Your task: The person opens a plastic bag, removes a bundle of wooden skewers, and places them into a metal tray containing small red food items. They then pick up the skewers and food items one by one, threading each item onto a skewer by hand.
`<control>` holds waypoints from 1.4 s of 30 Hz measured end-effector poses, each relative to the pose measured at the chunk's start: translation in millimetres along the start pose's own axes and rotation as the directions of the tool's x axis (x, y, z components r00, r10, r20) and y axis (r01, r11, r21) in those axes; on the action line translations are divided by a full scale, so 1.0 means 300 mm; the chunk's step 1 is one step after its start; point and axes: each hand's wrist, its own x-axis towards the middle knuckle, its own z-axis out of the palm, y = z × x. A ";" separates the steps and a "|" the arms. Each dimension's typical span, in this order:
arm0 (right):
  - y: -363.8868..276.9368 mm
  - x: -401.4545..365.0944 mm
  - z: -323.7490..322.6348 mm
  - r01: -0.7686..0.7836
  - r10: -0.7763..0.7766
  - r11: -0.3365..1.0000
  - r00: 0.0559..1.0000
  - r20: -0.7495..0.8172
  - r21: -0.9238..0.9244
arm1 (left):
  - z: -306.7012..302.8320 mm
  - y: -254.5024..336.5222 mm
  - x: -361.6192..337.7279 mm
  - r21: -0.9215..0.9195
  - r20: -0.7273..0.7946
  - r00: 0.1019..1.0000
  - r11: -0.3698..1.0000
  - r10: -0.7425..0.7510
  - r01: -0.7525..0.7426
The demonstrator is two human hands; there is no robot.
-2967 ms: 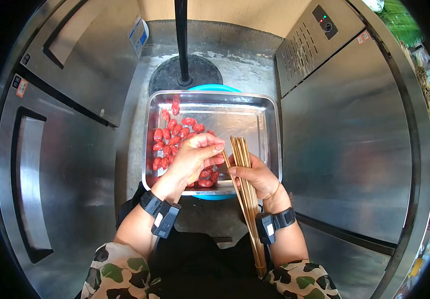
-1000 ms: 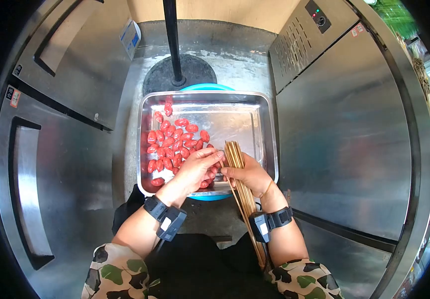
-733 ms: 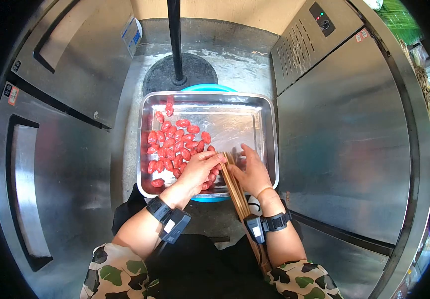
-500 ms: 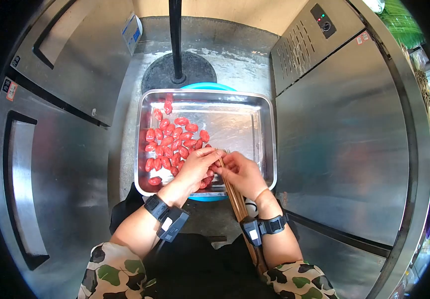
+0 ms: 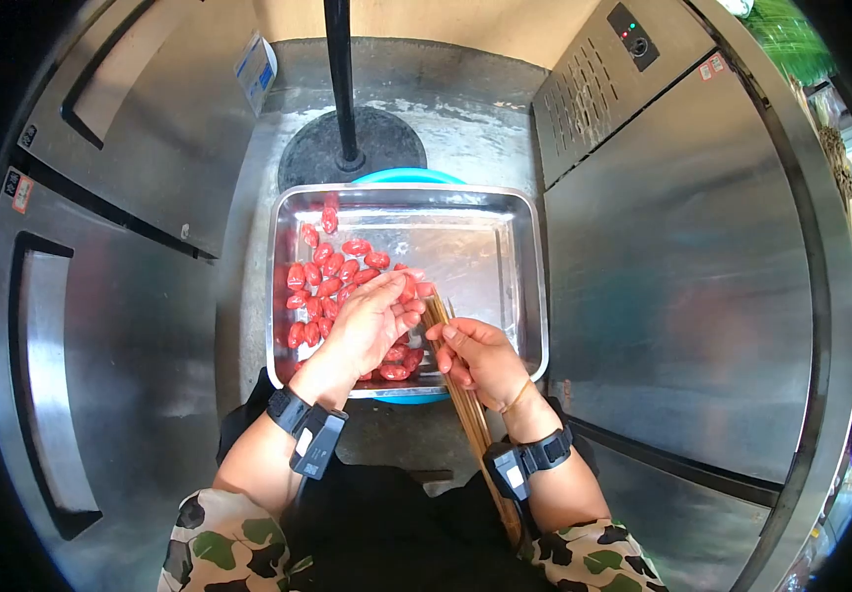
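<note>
Many glossy red oval pieces that look like mini sausages (image 5: 328, 287) lie in a steel tray (image 5: 538, 286), mostly on its left side. Over the tray's middle, my left hand (image 5: 367, 321) has its fingers curled around a mini sausage (image 5: 416, 286), partly hidden by the fingers. Just to the right, my right hand (image 5: 480, 357) is closed, thumb against the fingers, with a thin stick tip showing above it. A bundle of bamboo skewers (image 5: 470, 419) slants from the tray down to my lap, passing beside and partly behind my right hand.
Under the tray a blue round basin (image 5: 411, 176) shows its rim. Behind it stands a black pole on a round base (image 5: 297, 148). Stainless steel cabinets flank both sides, the left one (image 5: 130, 375) with handles and the right one (image 5: 672, 266) close to the tray.
My hands, together at the skewer tips before, have come apart. The left moved slightly left and turned more palm-up; the right moved a little down and right.
</note>
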 end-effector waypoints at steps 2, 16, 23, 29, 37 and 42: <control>0.007 0.005 0.001 0.034 -0.043 0.993 0.996 -0.081 -0.109 | -0.021 -0.004 0.013 -0.019 0.044 0.999 1.000 -0.021 0.022; 0.009 -0.023 0.070 0.026 -0.038 0.987 0.996 -0.076 -0.159 | 0.021 0.008 0.005 0.072 -0.033 0.995 0.993 -0.091 0.093; 0.015 -0.020 0.083 0.056 -0.077 0.974 0.993 -0.086 -0.221 | 0.023 0.002 0.009 0.128 -0.035 0.996 0.988 -0.080 0.084; 0.024 -0.012 0.086 0.060 -0.086 0.974 0.990 -0.110 -0.221 | 0.024 -0.013 0.015 0.254 -0.045 0.999 0.967 0.010 0.001; 0.033 -0.005 0.089 0.076 -0.089 0.988 0.991 -0.097 -0.134 | 0.052 -0.055 0.014 0.320 -0.134 0.972 0.937 0.191 -0.140; 0.030 0.002 0.083 0.051 -0.061 0.990 0.995 -0.076 -0.133 | 0.052 -0.055 0.014 0.179 -0.149 0.978 0.977 0.146 -0.118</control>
